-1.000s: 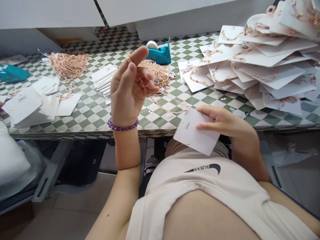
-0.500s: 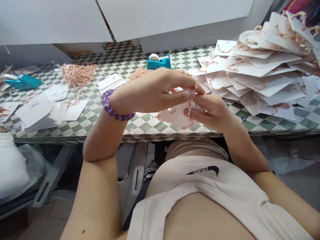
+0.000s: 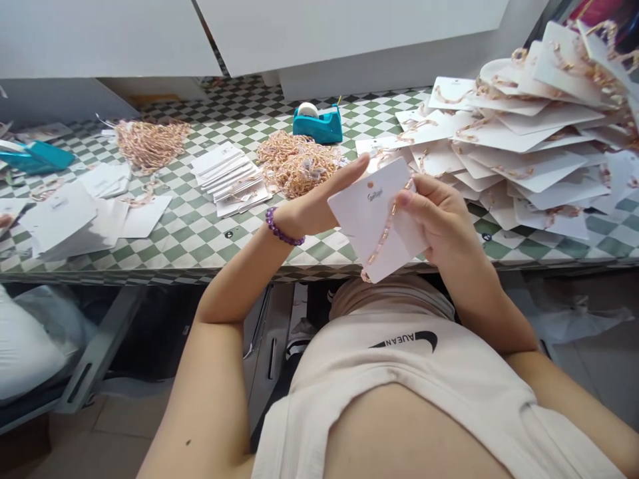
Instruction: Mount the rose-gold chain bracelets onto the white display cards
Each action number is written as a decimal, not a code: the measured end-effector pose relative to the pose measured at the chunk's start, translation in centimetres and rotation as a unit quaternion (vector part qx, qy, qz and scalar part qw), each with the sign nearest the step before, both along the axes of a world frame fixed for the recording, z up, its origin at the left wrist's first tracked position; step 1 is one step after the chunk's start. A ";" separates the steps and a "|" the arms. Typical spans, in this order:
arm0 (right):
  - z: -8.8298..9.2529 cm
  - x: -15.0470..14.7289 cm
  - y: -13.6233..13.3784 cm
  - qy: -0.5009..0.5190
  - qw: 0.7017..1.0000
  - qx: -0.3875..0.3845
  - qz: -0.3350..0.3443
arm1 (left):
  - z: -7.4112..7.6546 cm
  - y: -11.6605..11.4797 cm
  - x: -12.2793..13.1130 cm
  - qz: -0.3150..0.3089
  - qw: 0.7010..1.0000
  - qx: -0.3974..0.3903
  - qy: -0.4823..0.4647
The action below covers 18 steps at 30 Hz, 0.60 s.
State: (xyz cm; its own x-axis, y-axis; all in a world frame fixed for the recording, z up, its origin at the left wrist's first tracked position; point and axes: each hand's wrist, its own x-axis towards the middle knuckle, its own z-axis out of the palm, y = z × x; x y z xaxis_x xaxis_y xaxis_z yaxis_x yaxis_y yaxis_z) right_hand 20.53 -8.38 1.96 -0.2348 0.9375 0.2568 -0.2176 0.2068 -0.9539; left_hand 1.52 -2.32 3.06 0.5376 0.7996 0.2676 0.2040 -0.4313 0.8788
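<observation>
A white jewelry card [image 3: 367, 223] with printed lettering and a hole near its top is tilted above the table's front edge. A rose-gold chain bracelet [image 3: 383, 241] runs slantwise across its face, its lower end hanging at the bottom edge. My right hand [image 3: 442, 216] pinches the card's right side, its thumb pressing on the bracelet's upper end. My left hand [image 3: 324, 199], below a purple bead bracelet [image 3: 283, 229], is partly behind the card's left edge. Its thumb stretches out away from the card, while the other fingers are hidden.
Chains lie heaped [image 3: 299, 163] beside a stack of white cards [image 3: 227, 176]. Behind them stands a teal tape dispenser [image 3: 318, 123]. Carded bracelets [image 3: 529, 140] pile high on the right. More cards [image 3: 64, 216], another chain heap [image 3: 150, 143] and a second dispenser [image 3: 42, 158] lie left.
My left hand has moved off the bracelet, down and behind the card. The card has turned face up toward me, and my right thumb has come onto its front.
</observation>
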 end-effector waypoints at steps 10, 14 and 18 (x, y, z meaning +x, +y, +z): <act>-0.6 0.6 -0.8 0.033 0.973 0.124 -0.194 | -0.1 -6.4 -1.5 -0.174 0.977 -0.104 0.064; -1.0 0.9 -0.8 0.053 0.963 0.121 -0.234 | -0.4 -7.3 -0.9 0.001 0.983 0.062 0.173; -1.9 1.6 -1.0 0.086 0.966 0.080 -0.231 | -0.5 -6.6 -1.5 0.086 0.979 0.167 0.084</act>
